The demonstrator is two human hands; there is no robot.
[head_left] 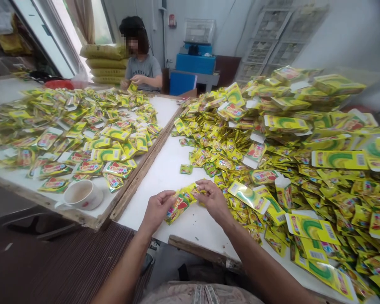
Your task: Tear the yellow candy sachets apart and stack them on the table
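My left hand [160, 209] is closed on the side of a small yellow carton box [178, 207] with a red fruit picture, held tilted just above the white tabletop. At the box's far right end, my right hand [211, 202] pinches with thumb and fingers. Something yellow shows at those fingertips, but I cannot tell whether it is the box's end or a sachet. A single green-yellow sachet [186, 169] lies on the table beyond my hands. Close to my right hand, a yellow box [245, 195] rests on a heap of small yellow sachets [223, 145].
More yellow boxes [286, 123] are piled high on the right. On the adjoining left table lie many filled-looking boxes [106, 154] and a white cup [80, 194] of brownish drink near the edge. A wooden strip [145, 166] divides the tables. Across from me sits a co-worker [142, 63].
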